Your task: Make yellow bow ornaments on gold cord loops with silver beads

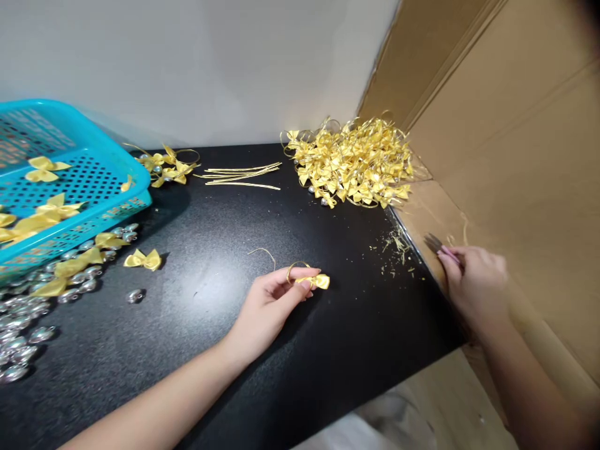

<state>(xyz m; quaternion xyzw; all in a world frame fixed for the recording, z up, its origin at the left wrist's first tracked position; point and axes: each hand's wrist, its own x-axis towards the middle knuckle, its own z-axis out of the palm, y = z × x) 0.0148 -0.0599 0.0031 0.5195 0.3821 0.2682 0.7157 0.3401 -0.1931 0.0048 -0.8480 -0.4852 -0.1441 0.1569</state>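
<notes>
My left hand is closed over the middle of the black table, pinching a yellow satin bow between thumb and fingers. A loop of gold cord runs from the bow around the fingers. Off to the right, beyond the table's edge, my right hand grips a small pair of scissors with pinkish handles. The blades point up and left, near the cardboard; their exact opening is hard to make out. Small gold clippings lie on the table between the two hands. A thin curled thread rests behind my left hand.
A heap of finished-looking yellow bows stands at the back right, against cardboard. Cut gold cords lie at the back. On the left are a blue basket holding bows, silver beads and a loose bow.
</notes>
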